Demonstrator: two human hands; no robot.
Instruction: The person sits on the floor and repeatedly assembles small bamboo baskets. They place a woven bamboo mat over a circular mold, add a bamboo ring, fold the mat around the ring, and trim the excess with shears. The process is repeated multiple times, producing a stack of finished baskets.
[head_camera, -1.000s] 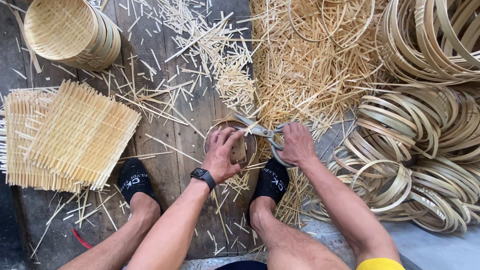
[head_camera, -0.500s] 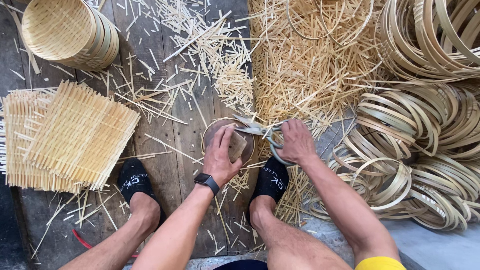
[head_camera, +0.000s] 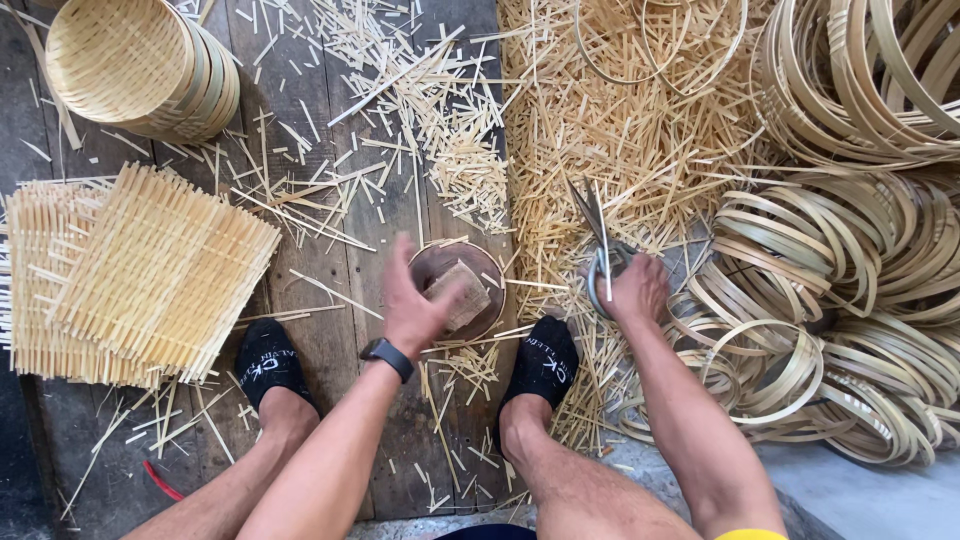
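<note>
My left hand (head_camera: 412, 305), blurred and with a dark watch on the wrist, hovers with fingers spread just left of a round wooden stump (head_camera: 487, 268). A small rectangular wood block (head_camera: 462, 293) lies on the stump, next to the thumb. Nothing shows in this hand. My right hand (head_camera: 637, 290) is to the right, over bamboo scraps, gripping metal scissors (head_camera: 598, 240) whose blades point away from me. My two feet in black socks (head_camera: 264, 365) (head_camera: 541, 360) rest on the plank floor on either side of the stump.
Square woven bamboo mats (head_camera: 140, 270) are stacked at the left. Round woven baskets (head_camera: 130, 65) stand at the top left. Many bamboo hoops (head_camera: 850, 300) pile up at the right. Cut bamboo slivers (head_camera: 620, 130) cover the middle and back.
My right hand drew the scissors away to the right, off the stump. My left hand slid left and opened over the stump, and the block on it now shows.
</note>
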